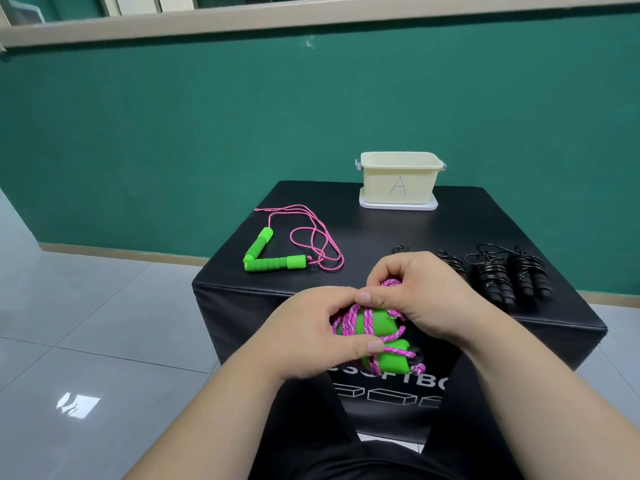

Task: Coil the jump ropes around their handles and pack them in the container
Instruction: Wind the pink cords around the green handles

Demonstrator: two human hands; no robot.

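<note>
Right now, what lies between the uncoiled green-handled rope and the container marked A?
Nothing: in the head view, only bare black box top separates the uncoiled rope from the container.

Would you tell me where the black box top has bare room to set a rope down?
Bare: the strip of the black box top in front of the container marked A, with the loose green-handled jump rope to its left and the coiled black jump ropes on its near side; also the far left corner beside the container. Crowded: the near right.
</note>
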